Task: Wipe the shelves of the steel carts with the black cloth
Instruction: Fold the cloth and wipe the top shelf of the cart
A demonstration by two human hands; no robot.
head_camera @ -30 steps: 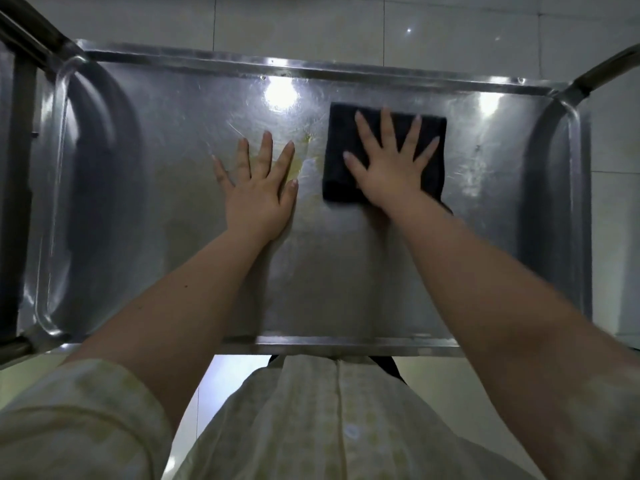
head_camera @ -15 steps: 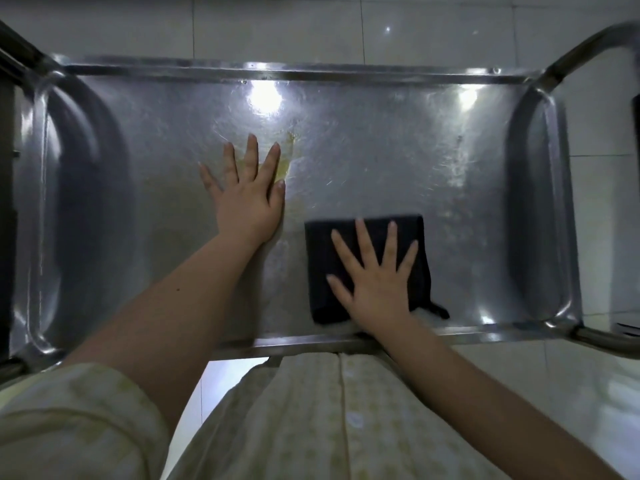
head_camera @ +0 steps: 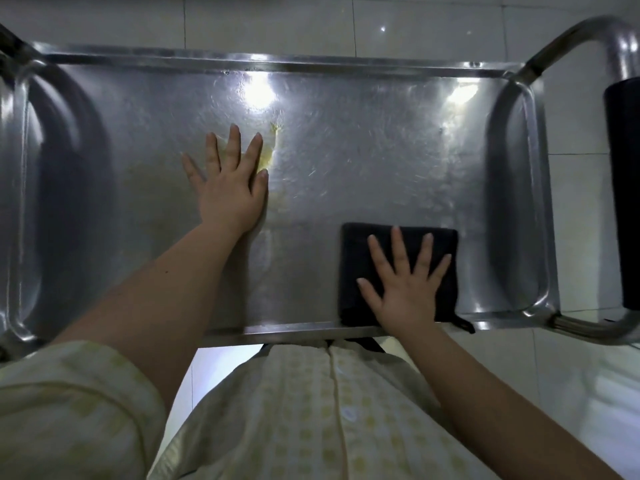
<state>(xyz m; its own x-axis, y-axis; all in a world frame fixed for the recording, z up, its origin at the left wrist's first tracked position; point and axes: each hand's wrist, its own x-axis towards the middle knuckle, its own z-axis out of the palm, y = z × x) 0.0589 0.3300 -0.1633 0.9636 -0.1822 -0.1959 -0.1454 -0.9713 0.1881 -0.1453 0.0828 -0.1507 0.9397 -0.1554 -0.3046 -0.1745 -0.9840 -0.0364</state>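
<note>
The top shelf of the steel cart (head_camera: 363, 140) fills the view, a shiny rimmed tray seen from above. A folded black cloth (head_camera: 356, 258) lies flat on it near the front rim, right of centre. My right hand (head_camera: 407, 289) presses on the cloth with straight, spread fingers. My left hand (head_camera: 230, 188) rests flat on the bare steel left of centre, fingers straight. A yellowish smear (head_camera: 272, 147) shows on the steel by my left fingertips.
The cart's tubular push handle (head_camera: 588, 32) with a black grip (head_camera: 627, 188) curves round the right end. Raised rims bound the shelf on all sides. Pale floor tiles (head_camera: 277, 19) lie beyond the far rim. My checked shirt is below the front rim.
My right hand slid the black cloth from the far middle of the shelf down to the front rim, then rightwards. My left hand stayed flat in place.
</note>
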